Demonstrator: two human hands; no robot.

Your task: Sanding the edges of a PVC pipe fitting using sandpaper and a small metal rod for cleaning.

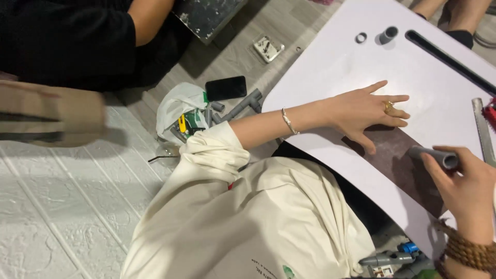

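My left hand [364,111] lies flat, palm down and fingers spread, on a large white board [330,72]; a ring and a thin bracelet show on it. Its thumb rests on a dark brown sheet [400,168] lying on the board. My right hand [465,194], with a wooden bead bracelet at the wrist, grips a short grey pipe [436,156] just above the right end of that brown sheet. The board rests over my lap, and my cream shirt fills the lower middle of the view.
A grey pipe stub [388,34], a small ring [360,37] and a long black bar [449,57] lie on the board's far side, a metal ruler [483,129] at the right. On the floor: a phone [226,88], a bag of fittings [181,111], grey pipe joints [243,106]. Other people sit around.
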